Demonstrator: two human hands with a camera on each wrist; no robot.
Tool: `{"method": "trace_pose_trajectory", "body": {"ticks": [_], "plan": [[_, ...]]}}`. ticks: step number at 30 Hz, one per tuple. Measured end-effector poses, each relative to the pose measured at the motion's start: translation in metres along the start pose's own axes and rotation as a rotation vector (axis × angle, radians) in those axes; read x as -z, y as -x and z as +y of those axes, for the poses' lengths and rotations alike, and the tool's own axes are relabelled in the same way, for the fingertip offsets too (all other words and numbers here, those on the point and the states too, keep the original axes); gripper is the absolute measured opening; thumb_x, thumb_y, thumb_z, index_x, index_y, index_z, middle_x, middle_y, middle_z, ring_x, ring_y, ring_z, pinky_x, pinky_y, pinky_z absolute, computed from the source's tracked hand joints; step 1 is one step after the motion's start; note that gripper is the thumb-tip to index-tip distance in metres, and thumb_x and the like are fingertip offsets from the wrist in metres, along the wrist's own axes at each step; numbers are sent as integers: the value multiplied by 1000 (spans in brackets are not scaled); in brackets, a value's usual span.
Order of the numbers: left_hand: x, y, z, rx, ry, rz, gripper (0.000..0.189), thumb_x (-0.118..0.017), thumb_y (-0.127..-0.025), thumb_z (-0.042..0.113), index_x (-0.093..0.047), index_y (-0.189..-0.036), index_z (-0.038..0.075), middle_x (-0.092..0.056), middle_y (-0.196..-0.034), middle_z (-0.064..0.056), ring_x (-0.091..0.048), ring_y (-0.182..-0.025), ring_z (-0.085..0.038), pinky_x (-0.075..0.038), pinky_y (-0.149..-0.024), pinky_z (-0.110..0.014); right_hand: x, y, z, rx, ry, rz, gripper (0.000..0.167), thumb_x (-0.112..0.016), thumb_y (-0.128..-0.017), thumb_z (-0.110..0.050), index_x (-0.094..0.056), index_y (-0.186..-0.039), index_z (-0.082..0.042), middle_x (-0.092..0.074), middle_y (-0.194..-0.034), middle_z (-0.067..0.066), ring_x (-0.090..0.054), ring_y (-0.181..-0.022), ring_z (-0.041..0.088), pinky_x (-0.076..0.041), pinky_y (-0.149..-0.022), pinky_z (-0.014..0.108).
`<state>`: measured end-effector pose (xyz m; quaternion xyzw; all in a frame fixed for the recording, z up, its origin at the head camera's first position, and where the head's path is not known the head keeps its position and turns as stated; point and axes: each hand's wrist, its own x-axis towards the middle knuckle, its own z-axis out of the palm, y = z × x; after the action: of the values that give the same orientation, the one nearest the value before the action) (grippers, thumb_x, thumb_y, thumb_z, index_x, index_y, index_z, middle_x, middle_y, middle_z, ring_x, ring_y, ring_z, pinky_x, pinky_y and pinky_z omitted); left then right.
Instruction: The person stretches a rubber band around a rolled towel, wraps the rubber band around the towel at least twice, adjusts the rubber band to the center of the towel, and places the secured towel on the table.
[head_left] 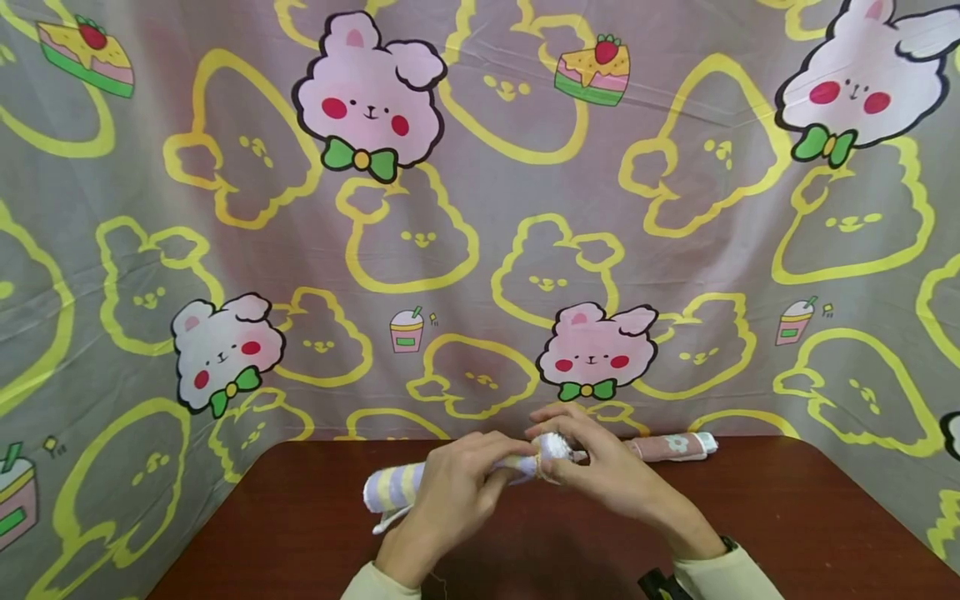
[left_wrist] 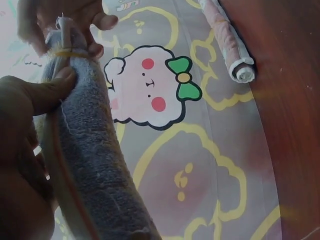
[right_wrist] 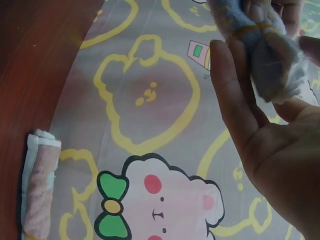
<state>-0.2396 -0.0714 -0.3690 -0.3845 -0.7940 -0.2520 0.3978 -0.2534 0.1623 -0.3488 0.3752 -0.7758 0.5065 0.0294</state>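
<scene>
A rolled towel [head_left: 393,487] with lilac and yellow stripes is held up over the table, slanting across in front of me. My left hand [head_left: 461,479] grips it around the middle, the thumb pressing on the terry cloth in the left wrist view. Near its right end an orange-yellow rubber band [left_wrist: 72,53] circles the roll and draws it in. My right hand [head_left: 611,467] holds that white end, with thumb and fingers on either side of it. In the right wrist view the bunched end [right_wrist: 275,75] sticks out past the band, between the fingers.
A second rolled towel [head_left: 671,447], pink with a pale flower and white edge, lies at the back of the dark red-brown table [head_left: 285,517], right of my hands. A patterned cloth curtain [head_left: 480,200] hangs behind and at both sides.
</scene>
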Motion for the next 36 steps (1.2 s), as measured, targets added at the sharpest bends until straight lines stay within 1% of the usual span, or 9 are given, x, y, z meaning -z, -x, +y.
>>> {"method": "trace_pose_trajectory", "body": {"ticks": [3, 5, 10, 12, 17, 20, 24, 29, 36], "plan": [[0, 0, 0, 71, 124, -16, 36, -87, -81, -1, -82, -109, 21, -77, -103, 12, -65, -81, -3, -52, -67, -22, 5, 0, -2, -8, -93, -23, 30, -52, -111, -21, -68, -132, -7, -53, -144, 16, -59, -121, 32, -55, -91, 34], [0, 0, 1, 155, 292, -28, 31, -85, -85, 0, -81, -110, 18, -78, -106, 8, -64, -82, -5, -53, -70, -22, 8, 0, -3, -17, -167, -27, 40, -40, -115, -26, -65, -136, -3, -59, -137, 18, -63, -116, 32, -58, -88, 38], [1, -4, 5, 459, 716, -8, 23, -80, -93, 4, -77, -115, 9, -76, -107, -5, -66, -92, -17, -56, -78, -31, 7, -2, -2, -42, -268, -27, 66, -18, -117, -42, -56, -136, 10, -71, -104, 23, -73, -88, 32, -62, -75, 52], [0, -6, 6, 565, 814, 29, 23, -79, -94, 3, -75, -117, 5, -76, -107, -8, -66, -93, -18, -55, -77, -30, 5, -2, -2, -58, -250, 1, 65, -21, -117, -42, -56, -133, 11, -71, -93, 23, -73, -82, 33, -62, -75, 52], [-5, -8, 8, 780, 994, 160, 29, -73, -98, 3, -68, -126, -4, -76, -107, -11, -69, -90, -16, -56, -75, -28, -2, -2, -1, -51, -122, 103, 35, -47, -115, -26, -65, -128, 0, -62, -110, 17, -71, -79, 31, -62, -71, 46], [-9, -10, 9, 892, 1092, 255, 31, -72, -100, 5, -65, -128, -6, -75, -105, -9, -69, -88, -14, -56, -75, -27, -8, -5, 0, 39, 24, 146, 17, -61, -110, -17, -71, -121, -10, -59, -116, 11, -68, -76, 25, -60, -70, 38], [-12, -11, 9, 981, 1159, 341, 29, -72, -100, 6, -65, -126, -4, -75, -104, -8, -69, -86, -14, -57, -74, -26, -16, -8, -3, 191, 240, 207, 12, -72, -103, -13, -73, -115, -17, -62, -119, 0, -62, -77, 12, -57, -69, 31], [-13, -11, 10, 1025, 1161, 364, 28, -73, -99, 7, -67, -124, -3, -76, -105, -10, -70, -86, -15, -58, -75, -28, -21, -7, -8, 321, 422, 268, 21, -77, -98, -9, -75, -117, -18, -61, -126, 1, -60, -75, 2, -57, -63, 26], [-11, -10, 9, 1058, 1071, 357, 30, -74, -98, 13, -66, -122, -3, -75, -102, -9, -70, -84, -16, -58, -73, -29, -20, -7, -15, 522, 488, 345, 34, -80, -89, 4, -77, -116, -16, -66, -119, 3, -62, -81, 5, -57, -66, 20]]}}
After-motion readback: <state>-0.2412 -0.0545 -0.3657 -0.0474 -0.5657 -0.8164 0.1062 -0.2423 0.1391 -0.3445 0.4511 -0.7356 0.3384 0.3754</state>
